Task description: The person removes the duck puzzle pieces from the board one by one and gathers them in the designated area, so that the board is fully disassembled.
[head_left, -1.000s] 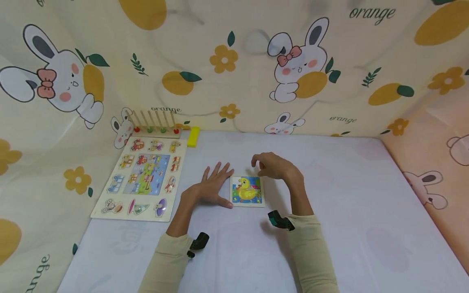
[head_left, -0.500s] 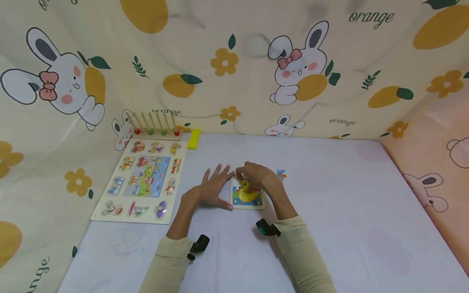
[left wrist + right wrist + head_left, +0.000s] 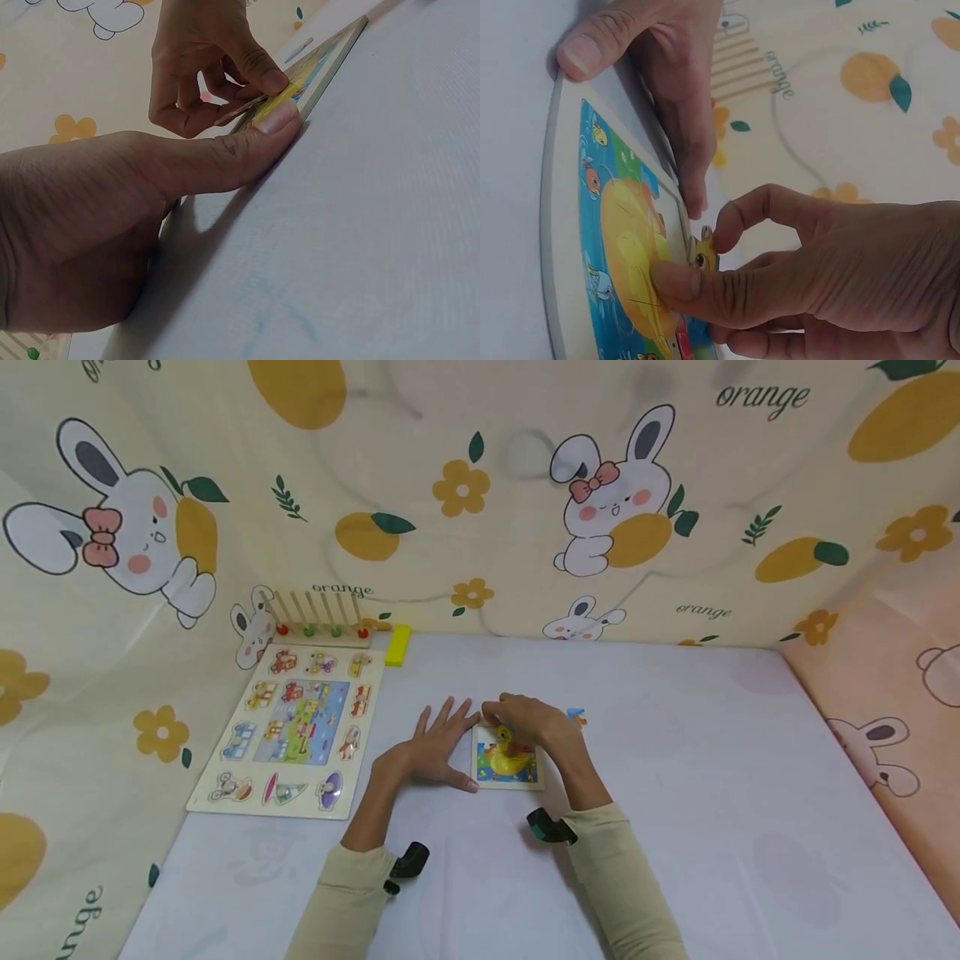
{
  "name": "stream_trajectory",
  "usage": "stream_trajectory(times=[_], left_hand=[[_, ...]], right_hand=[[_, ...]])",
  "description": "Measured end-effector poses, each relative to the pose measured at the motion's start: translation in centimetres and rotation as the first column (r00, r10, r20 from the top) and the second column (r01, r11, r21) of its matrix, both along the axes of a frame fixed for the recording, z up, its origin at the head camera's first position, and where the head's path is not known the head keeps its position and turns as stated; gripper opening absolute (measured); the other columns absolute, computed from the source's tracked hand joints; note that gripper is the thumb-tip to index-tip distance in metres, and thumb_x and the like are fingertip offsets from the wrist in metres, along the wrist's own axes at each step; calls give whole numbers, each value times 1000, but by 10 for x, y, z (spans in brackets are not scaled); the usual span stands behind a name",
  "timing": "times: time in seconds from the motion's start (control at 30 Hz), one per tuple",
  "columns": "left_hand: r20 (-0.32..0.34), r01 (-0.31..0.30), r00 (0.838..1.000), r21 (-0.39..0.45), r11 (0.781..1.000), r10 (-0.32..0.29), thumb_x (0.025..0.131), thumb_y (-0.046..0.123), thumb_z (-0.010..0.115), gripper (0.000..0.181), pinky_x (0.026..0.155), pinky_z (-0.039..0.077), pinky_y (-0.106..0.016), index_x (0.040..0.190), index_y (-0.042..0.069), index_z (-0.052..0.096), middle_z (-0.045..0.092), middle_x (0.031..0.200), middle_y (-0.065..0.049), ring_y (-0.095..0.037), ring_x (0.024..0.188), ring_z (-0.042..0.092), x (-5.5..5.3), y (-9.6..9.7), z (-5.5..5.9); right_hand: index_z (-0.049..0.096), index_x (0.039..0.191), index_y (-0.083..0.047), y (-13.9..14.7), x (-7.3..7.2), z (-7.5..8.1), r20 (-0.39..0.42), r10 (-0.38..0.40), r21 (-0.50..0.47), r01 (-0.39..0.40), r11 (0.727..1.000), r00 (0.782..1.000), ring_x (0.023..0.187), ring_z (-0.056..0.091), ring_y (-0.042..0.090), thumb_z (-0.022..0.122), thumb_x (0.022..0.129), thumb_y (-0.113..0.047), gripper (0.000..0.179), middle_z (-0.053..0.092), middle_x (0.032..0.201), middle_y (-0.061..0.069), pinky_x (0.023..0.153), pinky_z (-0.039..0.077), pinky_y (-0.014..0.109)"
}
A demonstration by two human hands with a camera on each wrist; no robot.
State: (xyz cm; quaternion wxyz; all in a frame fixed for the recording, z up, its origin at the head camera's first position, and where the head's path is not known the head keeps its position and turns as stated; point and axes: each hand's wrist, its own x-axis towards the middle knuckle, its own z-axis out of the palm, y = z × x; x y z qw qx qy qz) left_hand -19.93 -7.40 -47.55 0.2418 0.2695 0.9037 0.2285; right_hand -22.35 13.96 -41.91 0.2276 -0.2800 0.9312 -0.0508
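Observation:
A small square jigsaw puzzle (image 3: 507,768) with a yellow duck in a pale wooden frame lies on the table. My left hand (image 3: 429,752) is spread flat at its left side, the thumb resting on the frame's edge. Over the puzzle's upper part, my right hand (image 3: 528,718) pinches a puzzle piece (image 3: 703,256) bearing the duck's eye, with curled index finger and thumb. This piece stands tilted up at one edge, and bare wood (image 3: 671,217) shows beside it. A loose blue and orange puzzle piece (image 3: 576,717) lies right of the frame, partly behind the right wrist.
To the left lies a large knob puzzle board (image 3: 360,727) with vehicle and toy shapes. Behind it stand a wooden peg rack (image 3: 315,631) with red and green beads and a yellow block (image 3: 397,646). A printed cloth (image 3: 495,552) hangs behind the table.
My right hand has moved left and down from beside the puzzle onto its upper part. The loose piece now shows on the table to the right. The left hand keeps its place.

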Motion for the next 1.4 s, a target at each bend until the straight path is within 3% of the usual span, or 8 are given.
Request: stream_trajectory(times=[0.27, 0.43, 0.63, 0.87, 1.0, 1.17, 1.4], left_hand=[[-5, 13, 1000, 3, 1000, -13, 82, 57, 83, 119, 130, -13, -64, 169, 14, 15, -9, 179, -6, -34, 165, -19, 1, 2, 1], [-8, 13, 1000, 13, 1000, -12, 82, 56, 83, 118, 130, -13, -64, 169, 15, 15, -8, 179, -6, -34, 165, -18, 2, 2, 2], [-13, 9, 1000, 4, 1000, -9, 82, 56, 83, 118, 130, -12, -64, 169, 14, 15, -8, 179, -7, -34, 165, -17, 1, 2, 0], [-20, 13, 1000, 6, 1000, -13, 82, 57, 82, 118, 131, -11, -63, 169, 14, 15, -7, 179, -7, -33, 165, -15, 2, 6, -4], [-16, 13, 1000, -4, 1000, -13, 82, 56, 82, 118, 131, -11, -63, 169, 14, 15, -7, 179, -7, -33, 165, -15, 4, 5, -3], [-23, 10, 1000, -14, 1000, -10, 82, 56, 82, 119, 131, -11, -63, 169, 14, 14, -7, 179, -7, -33, 165, -16, 5, 3, -2], [-25, -4, 1000, -5, 1000, 4, 81, 55, 83, 119, 131, -11, -63, 169, 15, 14, -6, 179, -7, -33, 165, -16, 5, 0, 2]], right_hand=[[52, 103, -14, 8, -5, -1, 55, 22, -101, -16, 995, 998, 93, 54, 19, 84, 85, -5, 37, 56, 97, 2, 81, 46, 32], [53, 103, -12, 14, -7, 1, 90, 37, -178, -21, 984, 995, 88, 53, 17, 82, 88, -7, 33, 57, 94, 4, 77, 44, 30], [62, 116, -7, 31, -10, 19, 79, 22, -330, 5, 944, 997, 88, 58, 19, 79, 92, -10, 29, 65, 97, 7, 78, 50, 31], [72, 119, -6, 58, -13, 42, 1, -40, -407, 36, 913, 999, 92, 63, 23, 75, 95, -12, 24, 71, 104, 8, 79, 54, 32], [70, 122, -3, 73, -8, 46, -36, -89, -423, 65, 904, 995, 96, 65, 25, 76, 94, -9, 30, 72, 106, 10, 83, 56, 36], [68, 125, 2, 99, 0, 49, -59, -208, -413, 166, 895, 976, 107, 65, 32, 77, 92, -4, 35, 72, 114, 15, 96, 56, 50], [69, 116, 3, 135, -4, 33, -46, -336, -277, 311, 909, 941, 104, 59, 34, 77, 89, 0, 28, 65, 108, 17, 91, 52, 47]])
